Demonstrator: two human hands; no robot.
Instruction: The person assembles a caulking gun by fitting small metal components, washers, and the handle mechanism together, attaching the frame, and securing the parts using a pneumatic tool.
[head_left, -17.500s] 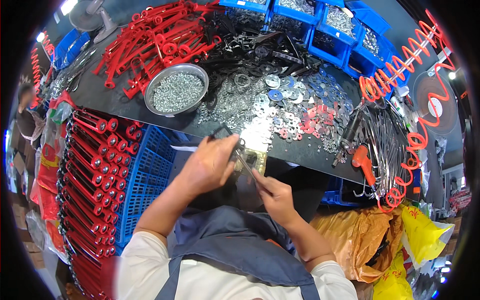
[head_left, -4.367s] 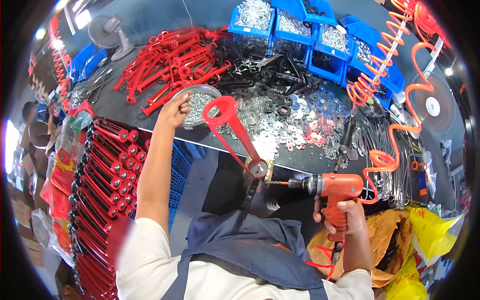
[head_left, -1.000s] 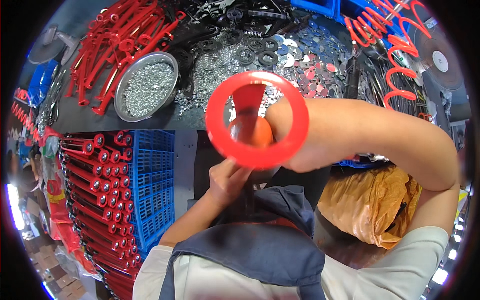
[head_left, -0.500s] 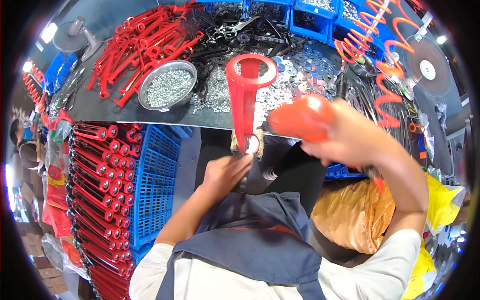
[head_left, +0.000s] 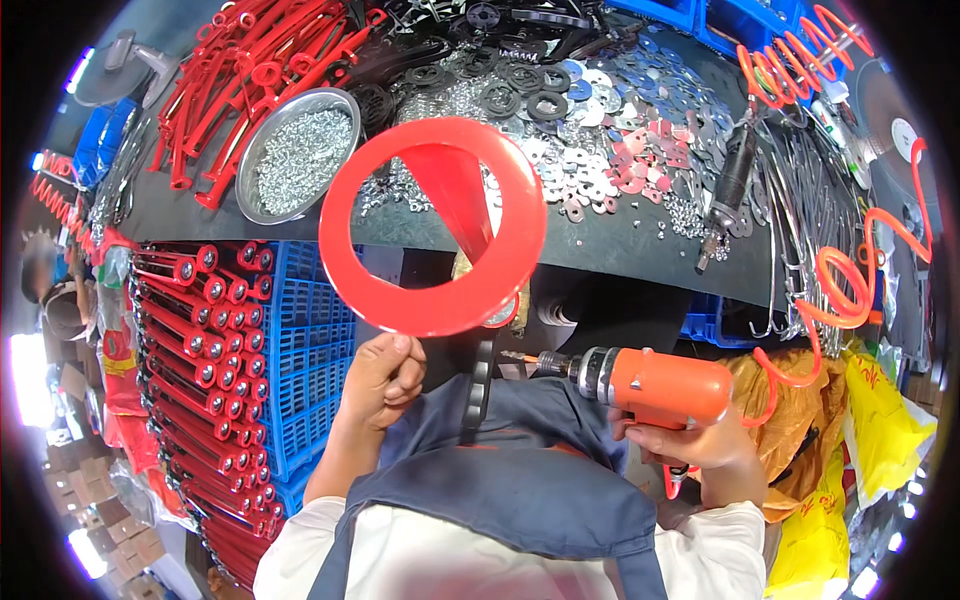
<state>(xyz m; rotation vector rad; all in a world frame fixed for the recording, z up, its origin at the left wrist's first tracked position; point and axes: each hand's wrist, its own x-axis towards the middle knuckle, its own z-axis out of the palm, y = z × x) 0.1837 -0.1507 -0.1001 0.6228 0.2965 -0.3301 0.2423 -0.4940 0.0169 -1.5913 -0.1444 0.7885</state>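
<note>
A red metal part with a large flat ring [head_left: 345,270] and a tapering shank rises close to the camera, over the table's front edge. Its lower end is mostly hidden behind the ring. My left hand [head_left: 385,378] is closed just below the ring's lower rim, fingers curled together; whether it touches the rim or pinches something small I cannot make out. Low on the right, my right hand [head_left: 690,440] grips an orange-red air drill [head_left: 665,385], its bit pointing left. A dark ridged bar [head_left: 480,390] stands between the hands.
Red parts [head_left: 270,80], a metal bowl of small fasteners [head_left: 300,160] and loose washers [head_left: 640,150] lie on the dark table. A black air tool [head_left: 735,180] rests at right. An orange coiled hose [head_left: 845,285] hangs there. Blue crates [head_left: 310,350] stand left beside stacked red parts [head_left: 205,350].
The drill has come down from over the table to beside my lap, its bit still leftward. The red ring now looms larger and lower. My left hand has moved left and down and curled closed.
</note>
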